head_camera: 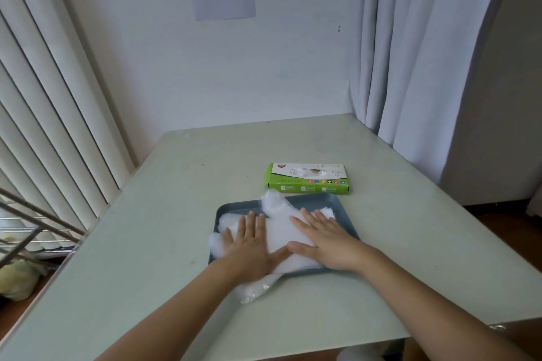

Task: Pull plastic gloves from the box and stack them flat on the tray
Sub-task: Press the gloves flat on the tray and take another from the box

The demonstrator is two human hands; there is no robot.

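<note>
A grey-blue tray lies on the pale table, and a stack of clear plastic gloves covers most of it. Parts of the gloves spill over the tray's left and near edges. My left hand presses flat on the left side of the stack, fingers straight. On the right side my right hand presses down flat too. Just behind the tray sits the green and white glove box, with plastic showing in its top opening.
The pale table stands against a white wall. Vertical blinds and a metal rack are at the left. A grey curtain hangs at the right rear corner.
</note>
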